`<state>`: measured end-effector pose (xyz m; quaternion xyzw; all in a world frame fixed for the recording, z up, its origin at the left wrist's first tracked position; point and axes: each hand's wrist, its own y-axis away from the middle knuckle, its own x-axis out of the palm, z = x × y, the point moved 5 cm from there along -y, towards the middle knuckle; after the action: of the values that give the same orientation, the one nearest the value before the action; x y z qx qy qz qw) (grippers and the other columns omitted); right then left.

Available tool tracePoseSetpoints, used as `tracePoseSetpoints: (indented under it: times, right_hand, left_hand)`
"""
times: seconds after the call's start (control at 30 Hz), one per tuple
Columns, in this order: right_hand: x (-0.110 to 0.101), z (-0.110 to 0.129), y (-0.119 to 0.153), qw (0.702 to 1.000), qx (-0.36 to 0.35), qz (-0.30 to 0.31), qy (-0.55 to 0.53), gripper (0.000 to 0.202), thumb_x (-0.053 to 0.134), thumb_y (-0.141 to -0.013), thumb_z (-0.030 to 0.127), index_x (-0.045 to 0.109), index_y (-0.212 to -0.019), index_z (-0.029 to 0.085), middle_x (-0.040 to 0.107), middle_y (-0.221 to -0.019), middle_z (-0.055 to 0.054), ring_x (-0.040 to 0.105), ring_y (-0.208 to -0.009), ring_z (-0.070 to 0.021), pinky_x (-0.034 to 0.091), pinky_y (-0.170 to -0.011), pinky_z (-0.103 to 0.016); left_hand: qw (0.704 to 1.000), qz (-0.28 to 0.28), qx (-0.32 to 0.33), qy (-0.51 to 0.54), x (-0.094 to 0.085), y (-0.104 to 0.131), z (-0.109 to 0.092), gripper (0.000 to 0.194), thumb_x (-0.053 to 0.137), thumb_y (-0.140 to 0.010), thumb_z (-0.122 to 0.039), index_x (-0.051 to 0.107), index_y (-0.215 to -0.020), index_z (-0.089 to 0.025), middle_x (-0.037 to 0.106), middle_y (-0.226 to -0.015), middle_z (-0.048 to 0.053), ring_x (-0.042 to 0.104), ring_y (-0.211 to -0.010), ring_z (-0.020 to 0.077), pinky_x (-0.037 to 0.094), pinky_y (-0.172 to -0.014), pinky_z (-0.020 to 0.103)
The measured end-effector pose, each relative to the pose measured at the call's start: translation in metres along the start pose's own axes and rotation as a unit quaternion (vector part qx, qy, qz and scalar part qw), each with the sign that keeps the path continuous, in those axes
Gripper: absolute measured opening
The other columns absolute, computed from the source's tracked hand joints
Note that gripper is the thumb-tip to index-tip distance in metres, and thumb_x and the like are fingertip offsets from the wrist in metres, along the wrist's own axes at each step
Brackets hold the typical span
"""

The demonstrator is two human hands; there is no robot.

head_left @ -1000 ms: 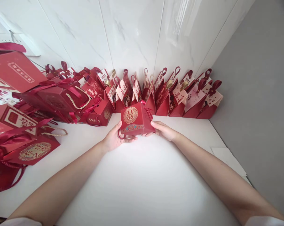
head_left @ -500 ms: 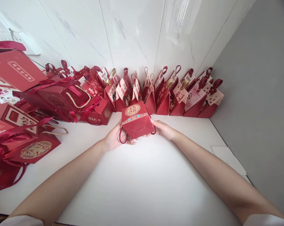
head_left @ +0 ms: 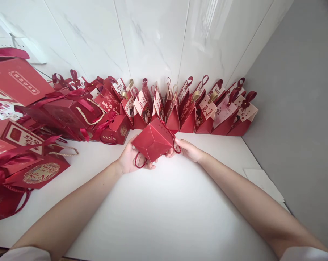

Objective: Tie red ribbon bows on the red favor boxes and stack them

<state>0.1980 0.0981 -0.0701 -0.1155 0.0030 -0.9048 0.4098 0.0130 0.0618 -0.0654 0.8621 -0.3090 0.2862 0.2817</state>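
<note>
A small red gift box (head_left: 153,139) with twisted red cord handles is held up over the white table, tilted so that a plain folded face shows. My left hand (head_left: 130,157) grips its left side, with a cord loop hanging beside the fingers. On the right side my right hand (head_left: 184,149) holds the box near the other cord loop. Some fingers of both hands are hidden beneath or behind the box.
Behind the box a row of red and cream gift bags (head_left: 187,116) stands against the marbled tile wall (head_left: 153,36). Stacked red boxes (head_left: 41,170) fill the left. White sheets (head_left: 264,184) lie on the table at the right, near the grey wall (head_left: 302,108).
The box has been turned in my hands: its gold emblem and patterned band have gone from view, and the plain folded face now shows. My hands have barely moved.
</note>
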Motion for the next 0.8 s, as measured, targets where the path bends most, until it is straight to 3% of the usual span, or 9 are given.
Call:
tracePoseSetpoints:
  times: [0.3,0.57,0.8]
  right_hand:
    - [0.0009,0.0042,0.0012,1.000,0.003,0.006,0.002,0.048,0.056,-0.090,0.058,0.070,-0.079,0.013,0.071,-0.086,-0.010,0.067,-0.085,-0.0201,0.054,-0.078,-0.032]
    - [-0.0003,0.0042,0.0012,1.000,0.006,0.001,-0.010,0.047,0.058,-0.089,0.057,0.070,-0.080,0.013,0.071,-0.085,-0.010,0.067,-0.083,-0.0197,0.054,-0.078,-0.032]
    - [-0.0009,0.0040,0.0012,1.000,0.022,-0.010,-0.011,0.049,0.061,-0.085,0.061,0.070,-0.079,0.013,0.071,-0.085,-0.011,0.066,-0.082,-0.0204,0.054,-0.081,-0.035]
  left_hand:
    - [1.000,0.024,0.000,-0.012,0.0005,-0.0010,0.0020,0.089,0.023,-0.083,-0.078,0.063,-0.113,-0.005,0.071,-0.090,0.020,0.064,-0.068,0.0233,0.050,-0.086,0.047]
    - [1.000,0.010,0.020,-0.002,0.0048,0.0000,0.0015,0.083,0.023,-0.086,-0.074,0.060,-0.120,-0.008,0.071,-0.093,0.017,0.063,-0.073,0.0240,0.049,-0.087,0.049]
    - [0.999,0.022,0.017,-0.015,0.0037,-0.0011,0.0038,0.084,0.029,-0.081,-0.078,0.065,-0.109,-0.007,0.071,-0.089,0.016,0.062,-0.072,0.0236,0.047,-0.090,0.048]
